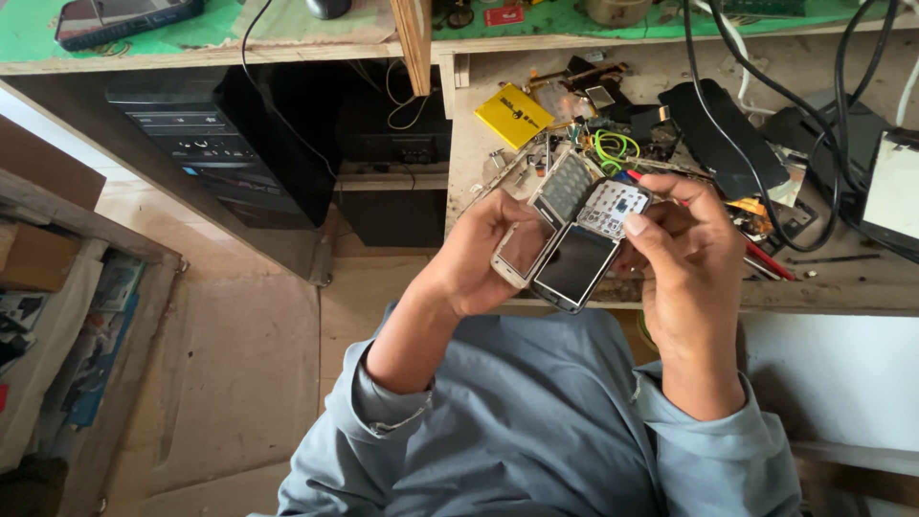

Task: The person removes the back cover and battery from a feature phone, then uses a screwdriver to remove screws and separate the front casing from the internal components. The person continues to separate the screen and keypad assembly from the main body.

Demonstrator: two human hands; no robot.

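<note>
My left hand [479, 258] holds a white keypad phone front housing [538, 225], its keypad grid pointing away from me. My right hand [684, 249] grips a dark phone body with a black screen [576, 266], and its thumb and fingers pinch a small white keypad membrane [613, 208] above that screen. The two phone pieces lie side by side, touching, in front of my chest over the edge of the workbench [842, 287].
The bench is cluttered with a yellow battery [513, 115], green wire [616, 146], black cables [766, 124], a black phone cover [713, 129] and red-handled tools [771, 260]. A black computer tower [220, 144] stands under the upper shelf. Boxes [38, 254] sit at the left.
</note>
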